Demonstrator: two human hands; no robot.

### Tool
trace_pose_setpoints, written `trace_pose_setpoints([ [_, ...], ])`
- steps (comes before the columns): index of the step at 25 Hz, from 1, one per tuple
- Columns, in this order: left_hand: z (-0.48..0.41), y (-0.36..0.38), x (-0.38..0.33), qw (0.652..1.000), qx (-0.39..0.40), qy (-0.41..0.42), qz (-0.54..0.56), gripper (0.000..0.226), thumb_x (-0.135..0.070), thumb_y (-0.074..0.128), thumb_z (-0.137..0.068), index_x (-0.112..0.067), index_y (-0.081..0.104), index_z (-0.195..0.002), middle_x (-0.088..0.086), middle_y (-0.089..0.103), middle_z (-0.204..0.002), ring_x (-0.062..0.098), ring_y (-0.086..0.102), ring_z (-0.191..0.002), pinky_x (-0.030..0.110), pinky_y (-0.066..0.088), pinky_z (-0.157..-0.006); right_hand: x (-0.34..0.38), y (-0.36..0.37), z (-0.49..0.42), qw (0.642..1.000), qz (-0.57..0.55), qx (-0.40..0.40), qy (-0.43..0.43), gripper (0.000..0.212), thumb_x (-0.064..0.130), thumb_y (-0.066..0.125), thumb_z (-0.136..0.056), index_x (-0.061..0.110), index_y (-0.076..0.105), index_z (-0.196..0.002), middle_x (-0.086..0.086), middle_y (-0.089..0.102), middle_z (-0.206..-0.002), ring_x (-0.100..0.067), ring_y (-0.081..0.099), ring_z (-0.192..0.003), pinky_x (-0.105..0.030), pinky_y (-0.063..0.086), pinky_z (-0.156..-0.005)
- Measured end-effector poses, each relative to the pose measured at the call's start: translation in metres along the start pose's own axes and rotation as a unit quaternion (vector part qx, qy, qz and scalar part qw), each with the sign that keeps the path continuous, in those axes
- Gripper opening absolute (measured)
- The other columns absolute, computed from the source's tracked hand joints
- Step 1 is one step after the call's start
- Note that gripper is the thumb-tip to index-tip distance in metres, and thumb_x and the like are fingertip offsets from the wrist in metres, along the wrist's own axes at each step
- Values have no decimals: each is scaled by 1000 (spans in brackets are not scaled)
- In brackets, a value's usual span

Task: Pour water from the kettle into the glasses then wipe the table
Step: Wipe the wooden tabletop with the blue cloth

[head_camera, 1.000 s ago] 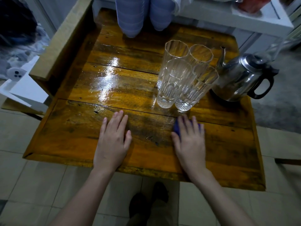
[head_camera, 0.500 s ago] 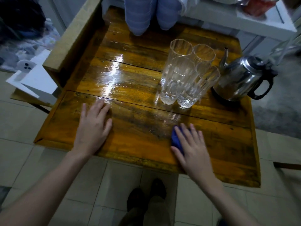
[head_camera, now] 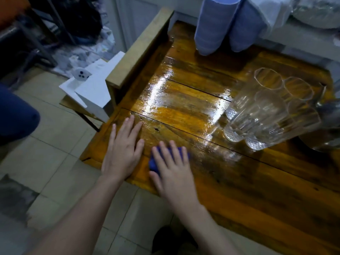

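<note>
On the glossy wooden table [head_camera: 230, 190], my right hand [head_camera: 171, 168] presses flat on a blue cloth [head_camera: 153, 162] near the front left corner. Only the cloth's edges show around my fingers. My left hand [head_camera: 123, 151] lies flat on the wood just to its left, fingers spread, holding nothing. Several clear ribbed glasses [head_camera: 266, 111] stand bunched together at the right. Beyond them, cut off by the frame edge, is the steel kettle [head_camera: 329, 116]. A wet sheen covers the table's middle planks.
Two blue-and-white stacked cup columns [head_camera: 215, 24] hang over the table's far edge. A raised wooden side rail [head_camera: 139, 46] borders the left side, with white foam blocks [head_camera: 92, 87] beyond it. Tiled floor and my shoes lie below the front edge.
My right hand has slid the blue cloth leftward along the front plank until it sits beside my left hand. The view has swung left, pushing the kettle to the frame edge.
</note>
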State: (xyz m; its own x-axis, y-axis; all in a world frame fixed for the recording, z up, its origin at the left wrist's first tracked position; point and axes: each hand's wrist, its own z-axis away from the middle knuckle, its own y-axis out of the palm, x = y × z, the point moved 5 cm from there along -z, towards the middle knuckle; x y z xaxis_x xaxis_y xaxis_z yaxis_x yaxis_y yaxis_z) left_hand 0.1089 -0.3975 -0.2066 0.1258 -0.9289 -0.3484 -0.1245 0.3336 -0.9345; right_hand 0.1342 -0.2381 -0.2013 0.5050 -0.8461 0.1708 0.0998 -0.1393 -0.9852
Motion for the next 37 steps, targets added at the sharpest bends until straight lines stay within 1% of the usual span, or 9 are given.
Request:
trace_pose_setpoints([
  [2,-1,0,0,999,-15,-30,14,56,-39,27,-98,-20,25,-150,-1,15,-160,9,6,-147,36,0,-121,22,9,-9,999,5,15,-34,62,51,30,-94,21,33,-148,-6,36,-154,-30,24,-145,-54,19,-117],
  [4,-2,0,3,998,-23,-63,18,59,-42,25,-98,-19,22,-151,0,14,-161,10,5,-148,34,0,-121,8,9,-5,999,18,23,-46,63,52,31,-92,23,32,-148,-5,36,-154,-29,28,-144,-52,22,-117],
  [9,-3,1,6,995,-28,-90,4,61,-47,21,-98,-19,19,-152,2,14,-161,14,7,-148,37,2,-121,-77,-6,-7,998,11,9,62,66,56,25,-94,24,27,-151,-4,29,-157,-29,22,-146,-45,9,-118],
  [15,-3,2,6,996,-32,-82,-17,60,-43,19,-99,-15,20,-152,5,16,-160,17,10,-148,40,7,-121,-75,-10,-75,996,-17,-8,83,63,56,17,-97,28,18,-153,-2,17,-161,-26,5,-149,-46,-1,-120],
  [20,-2,5,8,996,-29,-84,-33,55,-36,21,-101,-15,19,-152,6,17,-160,18,10,-148,40,10,-121,-15,3,-140,1000,-18,-1,-14,58,51,27,-98,27,28,-151,-3,25,-159,-27,10,-149,-49,2,-120],
  [25,-2,5,9,996,-27,-82,-23,56,-35,25,-100,-15,20,-152,6,16,-160,17,9,-148,39,9,-121,-17,3,-89,990,-58,49,-116,57,55,27,-98,36,21,-151,7,15,-161,-17,1,-150,-46,1,-121],
  [28,-2,3,8,996,-30,-83,-12,55,-35,26,-100,-16,20,-152,4,16,-160,15,8,-148,38,7,-121,-41,2,-34,996,-46,45,-66,58,58,26,-98,38,18,-152,9,13,-162,-15,0,-150,-44,3,-121],
  [32,-2,3,8,996,-23,-82,-18,56,-36,25,-99,-16,20,-151,4,16,-160,16,9,-148,37,4,-121,-77,-6,5,997,-73,29,20,58,58,28,-96,39,23,-150,7,21,-160,-17,6,-149,-36,-5,-121],
  [37,-5,2,8,996,-17,-81,-30,60,-46,26,-99,-18,22,-151,5,16,-160,17,10,-148,39,6,-121,-59,-7,-61,995,-58,-18,76,58,54,32,-97,30,29,-150,-1,24,-159,-27,11,-148,-48,3,-120],
])
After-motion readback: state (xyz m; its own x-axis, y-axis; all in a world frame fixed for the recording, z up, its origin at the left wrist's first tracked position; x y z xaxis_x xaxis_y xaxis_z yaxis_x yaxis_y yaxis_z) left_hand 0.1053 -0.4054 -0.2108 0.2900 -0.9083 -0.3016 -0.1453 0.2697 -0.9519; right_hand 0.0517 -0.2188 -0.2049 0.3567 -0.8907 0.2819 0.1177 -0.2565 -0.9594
